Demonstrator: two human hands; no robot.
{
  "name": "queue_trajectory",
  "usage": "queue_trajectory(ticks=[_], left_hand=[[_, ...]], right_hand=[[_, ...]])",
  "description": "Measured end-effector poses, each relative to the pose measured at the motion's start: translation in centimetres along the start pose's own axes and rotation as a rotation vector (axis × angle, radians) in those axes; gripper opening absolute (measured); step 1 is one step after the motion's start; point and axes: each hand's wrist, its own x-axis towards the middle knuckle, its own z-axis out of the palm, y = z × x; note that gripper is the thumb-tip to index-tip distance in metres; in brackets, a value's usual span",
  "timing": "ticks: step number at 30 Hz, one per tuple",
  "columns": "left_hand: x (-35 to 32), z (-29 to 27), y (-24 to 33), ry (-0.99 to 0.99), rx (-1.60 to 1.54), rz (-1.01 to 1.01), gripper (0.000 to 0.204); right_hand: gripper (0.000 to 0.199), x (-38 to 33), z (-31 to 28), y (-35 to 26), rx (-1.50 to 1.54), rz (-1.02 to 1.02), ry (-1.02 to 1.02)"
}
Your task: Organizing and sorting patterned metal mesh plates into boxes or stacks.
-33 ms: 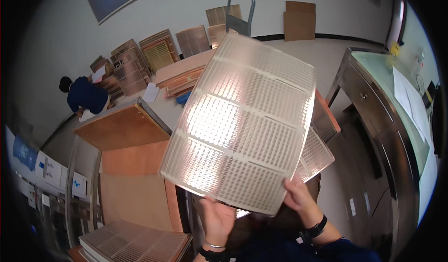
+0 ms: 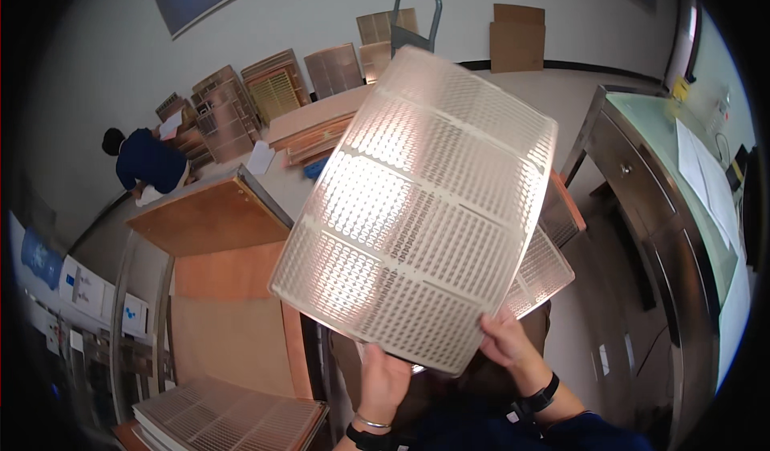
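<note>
Metal panel [image 2: 417, 210], pale, perforated, sectioned, fills the frame centre, held up tilted, top leaning right. Left hand [image 2: 383, 383] grasps its lower edge, bottom centre; right hand [image 2: 507, 339] grips the lower right edge near the corner. Finger ends partly hidden. Strong glare on the panel's left half.

Around: second panel [image 2: 549, 270], similar grid, sticks out behind at right of centre, mostly covered; reddish-brown boards [image 2: 565, 210] just above it, also part hidden. Held panel also blocks the lower part of the trolley handle [image 2: 417, 18], top centre, and overlaps the board stack [image 2: 321, 134]. Lower left: panel stack [image 2: 233, 415] at the foot of a wooden backboard [image 2: 233, 343]; above that, a slanted brown board [image 2: 212, 218]. Upper left: co-worker [image 2: 152, 160] in dark top, bent over, beside leaning panels [image 2: 220, 118] along the wall. Cardboard [image 2: 517, 42] upper right, against wall. Right side: metal desk [image 2: 618, 162], greenish top, papers [image 2: 706, 178] on it. Far left: blue water jug [image 2: 42, 258].

Versus earlier frame: held panel turned slightly clockwise, upper right corner now farther right, bottom corner a bit left. Left hand slightly right, right hand slightly left, both on same edges. Co-worker's pose about the same.
</note>
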Motion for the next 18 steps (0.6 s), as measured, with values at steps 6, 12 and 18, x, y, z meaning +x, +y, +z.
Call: queue_trajectory(ticks=[6, 12, 18], left_hand=[[1.2, -2.8, 2.6, 0.039, 0.014, -0.047, 0.043], [1.9, -5.6, 6.7, 0.205, 0.229, 0.112, 0.019], [2.2, -9.1, 8.4, 0.271, 0.42, 0.185, 0.016]], right_hand=[[0.053, 0.1, -3.8, -4.7, 0.001, -0.256, 0.061], [0.046, -1.5, -6.5, -13.1, -0.23, -0.575, 0.326], [0.05, -4.7, -9.9, -15.1, -0.334, -0.257, 0.017]])
